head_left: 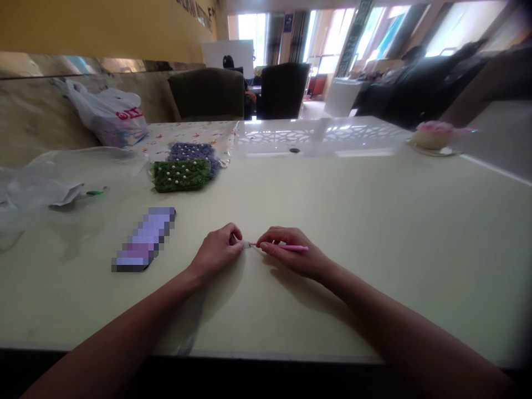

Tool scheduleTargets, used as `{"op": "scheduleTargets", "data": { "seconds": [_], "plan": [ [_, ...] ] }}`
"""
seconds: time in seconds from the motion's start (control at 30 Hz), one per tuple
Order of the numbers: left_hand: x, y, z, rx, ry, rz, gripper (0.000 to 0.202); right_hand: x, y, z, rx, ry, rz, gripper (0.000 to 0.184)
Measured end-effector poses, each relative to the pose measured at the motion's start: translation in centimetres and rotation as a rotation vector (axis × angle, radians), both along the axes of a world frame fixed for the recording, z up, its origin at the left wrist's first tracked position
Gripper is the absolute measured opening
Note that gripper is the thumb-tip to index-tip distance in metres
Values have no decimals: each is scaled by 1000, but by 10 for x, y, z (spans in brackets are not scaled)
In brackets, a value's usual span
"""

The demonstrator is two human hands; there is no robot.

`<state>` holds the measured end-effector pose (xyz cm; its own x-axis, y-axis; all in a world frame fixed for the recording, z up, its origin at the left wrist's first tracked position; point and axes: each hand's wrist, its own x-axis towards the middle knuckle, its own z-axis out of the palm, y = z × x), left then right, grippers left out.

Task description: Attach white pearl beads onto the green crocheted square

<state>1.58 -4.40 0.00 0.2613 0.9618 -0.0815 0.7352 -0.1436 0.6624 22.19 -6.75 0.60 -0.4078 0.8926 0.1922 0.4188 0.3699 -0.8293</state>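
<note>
Both my hands rest on the pale table [374,221], close together near its front middle. My right hand [291,254] is closed round a thin pink crochet hook [291,247], whose tip points left. My left hand [218,249] pinches a tiny whitish piece [246,244] at that tip; it is too small to make out. A green crocheted pouch with white beads [180,174] lies further back on the left, with a purple one [193,151] behind it.
A phone [143,239] lies left of my hands. Clear plastic wrapping [50,185] and a white plastic bag [110,116] sit at the far left. A white perforated tray [320,136] and a pink object on a saucer [434,134] stand at the back. Armchairs lie beyond.
</note>
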Motion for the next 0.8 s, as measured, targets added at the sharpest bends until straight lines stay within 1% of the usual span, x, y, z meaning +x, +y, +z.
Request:
{"op": "scheduleTargets", "data": {
  "seconds": [0.1, 0.23, 0.37, 0.53, 0.8],
  "plan": [
    [1, 0, 1, -5, 8, -4, 9, 0, 0, 0, -10, 34, -7, 19],
    [1, 1, 1, -9, 8, -4, 9, -2, 0, -2, -50, 42, 24, 20],
    [0, 1, 0, -13, -5, -6, 10, -3, -1, -2, -31, 78, -24, 20],
    [-2, 1, -2, -5, -24, -19, 9, -3, 0, -1, -69, 68, -22, 20],
    [-2, 2, -3, -1, -29, -24, 8, -2, 0, -1, -88, 89, -45, 21]
  ]
}}
